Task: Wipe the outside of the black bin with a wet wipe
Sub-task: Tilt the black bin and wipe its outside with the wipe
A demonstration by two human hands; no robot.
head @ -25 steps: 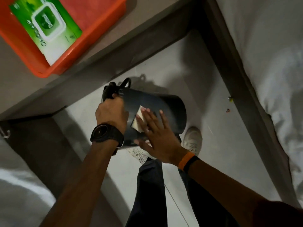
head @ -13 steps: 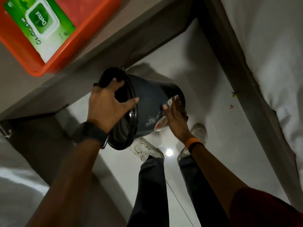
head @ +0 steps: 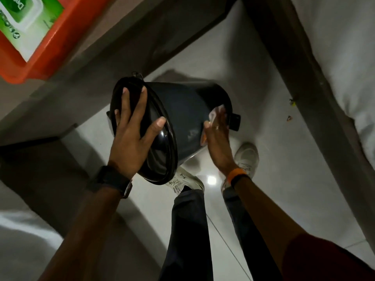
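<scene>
The bin has swung round since a second ago, when the left hand gripped its handle end and the right pressed the wipe on its upper side; now the lid faces the camera and the right hand has slid to the far, base end. The bin is held off the floor, tipped on its side, above the shoes. Left hand lies flat on the lid, fingers spread wide, bracing rather than clasping. Right hand has fingers straight and together, pressing the wipe against the bin's wall near the base; only its edge shows. Up left, an orange tray sits on the table, wipes pack inside.
</scene>
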